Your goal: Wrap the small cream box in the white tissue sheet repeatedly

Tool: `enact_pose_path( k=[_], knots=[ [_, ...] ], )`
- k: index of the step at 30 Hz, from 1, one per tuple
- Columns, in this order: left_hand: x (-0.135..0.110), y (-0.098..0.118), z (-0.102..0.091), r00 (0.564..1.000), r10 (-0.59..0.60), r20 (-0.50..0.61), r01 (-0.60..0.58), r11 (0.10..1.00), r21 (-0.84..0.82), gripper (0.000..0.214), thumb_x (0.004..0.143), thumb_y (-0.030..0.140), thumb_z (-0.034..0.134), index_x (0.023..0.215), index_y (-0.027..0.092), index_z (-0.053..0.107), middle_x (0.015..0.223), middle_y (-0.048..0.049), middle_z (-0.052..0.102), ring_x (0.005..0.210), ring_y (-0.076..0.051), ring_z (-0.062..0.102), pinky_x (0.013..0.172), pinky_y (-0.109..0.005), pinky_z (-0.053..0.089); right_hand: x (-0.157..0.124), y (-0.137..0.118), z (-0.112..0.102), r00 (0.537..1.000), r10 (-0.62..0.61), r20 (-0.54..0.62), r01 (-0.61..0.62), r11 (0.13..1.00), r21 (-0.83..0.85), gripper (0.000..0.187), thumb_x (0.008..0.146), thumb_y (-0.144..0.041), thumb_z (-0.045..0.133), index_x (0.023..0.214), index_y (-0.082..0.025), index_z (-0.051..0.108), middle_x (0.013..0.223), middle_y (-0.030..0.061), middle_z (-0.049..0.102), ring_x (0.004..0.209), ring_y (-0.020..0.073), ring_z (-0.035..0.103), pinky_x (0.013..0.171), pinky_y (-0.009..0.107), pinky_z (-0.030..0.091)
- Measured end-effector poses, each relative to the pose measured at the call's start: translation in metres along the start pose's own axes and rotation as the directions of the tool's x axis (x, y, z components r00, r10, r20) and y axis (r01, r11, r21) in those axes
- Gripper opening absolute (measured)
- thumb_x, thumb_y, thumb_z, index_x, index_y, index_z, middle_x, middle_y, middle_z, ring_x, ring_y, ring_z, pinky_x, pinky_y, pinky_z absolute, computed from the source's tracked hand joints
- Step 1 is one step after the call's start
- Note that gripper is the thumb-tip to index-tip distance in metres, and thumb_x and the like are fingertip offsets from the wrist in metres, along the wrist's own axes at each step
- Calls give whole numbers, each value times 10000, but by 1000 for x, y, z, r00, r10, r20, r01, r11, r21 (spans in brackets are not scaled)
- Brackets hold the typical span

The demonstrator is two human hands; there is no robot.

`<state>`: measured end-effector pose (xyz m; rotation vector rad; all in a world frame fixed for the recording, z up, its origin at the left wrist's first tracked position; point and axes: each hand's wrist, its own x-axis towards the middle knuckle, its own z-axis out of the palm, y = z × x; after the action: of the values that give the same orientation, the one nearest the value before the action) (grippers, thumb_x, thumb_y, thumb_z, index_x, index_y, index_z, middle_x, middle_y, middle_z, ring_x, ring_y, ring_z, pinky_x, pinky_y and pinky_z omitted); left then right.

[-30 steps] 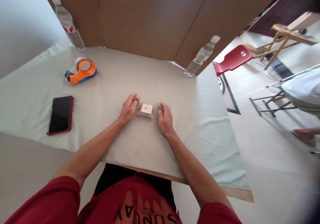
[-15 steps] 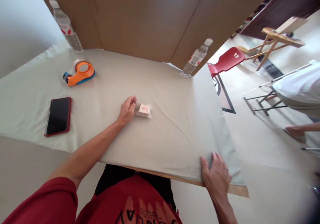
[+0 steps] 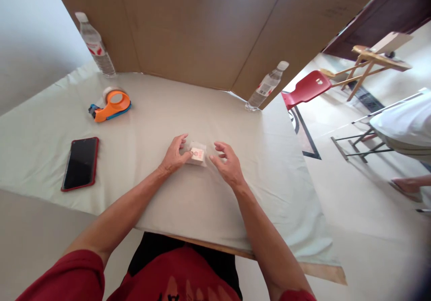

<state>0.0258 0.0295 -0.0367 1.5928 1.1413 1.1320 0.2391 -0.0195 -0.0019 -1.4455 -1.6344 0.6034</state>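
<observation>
A small pack (image 3: 198,154) in clear plastic wrap, white with a reddish print on top, lies on the cloth-covered table (image 3: 188,198). My left hand (image 3: 175,152) is at its left side, with the thumb at the pack's near left corner and the fingers apart from the thumb. On the other side, my right hand (image 3: 228,161) is held with thumb and fingers apart, a small gap from the pack. What exactly is inside the wrap I cannot make out.
Left on the table are a black phone with a red rim (image 3: 81,163) and an orange tape dispenser (image 3: 112,106). Two water bottles (image 3: 97,47) stand against a cardboard panel (image 3: 195,32). Beyond the right edge are a red chair (image 3: 308,88) and a seated person (image 3: 404,121).
My right hand has left the table's near right edge and come to the pack's right side. My left thumb has moved onto the pack's corner. The view has shifted slightly.
</observation>
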Motion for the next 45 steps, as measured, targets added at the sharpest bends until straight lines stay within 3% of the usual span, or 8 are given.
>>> enact_pose_path(
  k=[4,14,19,22,28,32,39,45],
  knots=[
    [1,2,1,1000,-1,-12,1,998,57,572,748,317,633,1290,156,547,1277,-147,594,1200,-290,576,1024,-459,474,37,11,7,976,158,151,-151,987,-53,328,796,-365,628,1056,-172,683,1051,98,727,894,209,664,788,363,533],
    [-8,11,6,990,112,83,-133,939,316,289,770,340,649,1003,168,637,1287,-182,588,1269,-319,536,1092,-504,411,72,20,21,878,229,421,-189,973,-136,133,738,-308,644,701,-185,677,641,-15,615,611,128,498,609,271,369],
    [-10,20,2,993,75,88,-81,994,69,189,766,346,629,840,173,631,1290,-159,573,1328,-326,491,1107,-469,384,66,12,22,949,55,310,-100,986,133,177,779,-365,635,731,-195,644,741,-6,611,702,134,523,669,268,405],
    [-10,20,1,992,12,126,9,987,-161,185,772,363,624,785,181,644,1190,-126,631,1351,-337,466,1095,-453,384,66,7,21,975,52,215,-111,956,272,221,826,-410,614,755,-201,599,694,-18,582,658,125,502,641,265,402],
    [-3,15,1,979,-140,146,201,758,-621,205,719,354,675,709,167,592,1310,-116,617,1081,-279,645,973,-417,448,68,3,27,992,119,-35,-92,895,435,228,829,-422,635,765,-212,571,664,-24,572,612,117,508,622,264,436],
    [-1,15,3,964,-201,172,264,730,-630,190,682,312,722,795,173,657,1191,-92,679,1031,-231,634,900,-348,457,72,3,32,985,117,-125,-49,893,447,257,859,-468,606,804,-221,563,678,-27,555,626,116,511,610,255,441],
    [-1,8,8,937,-262,230,347,774,-530,399,683,293,754,1063,171,747,979,-56,738,978,-225,637,954,-364,428,70,-3,17,950,65,-304,-1,978,206,254,834,-416,614,985,-214,581,870,8,616,763,131,571,733,276,481],
    [0,3,12,953,-219,208,302,689,-660,405,672,271,745,1066,178,755,1084,-77,744,1077,-256,629,1000,-391,417,51,-30,17,990,107,88,-83,966,-246,343,752,-513,683,898,-206,637,886,44,690,724,171,597,731,329,468]
  ],
)
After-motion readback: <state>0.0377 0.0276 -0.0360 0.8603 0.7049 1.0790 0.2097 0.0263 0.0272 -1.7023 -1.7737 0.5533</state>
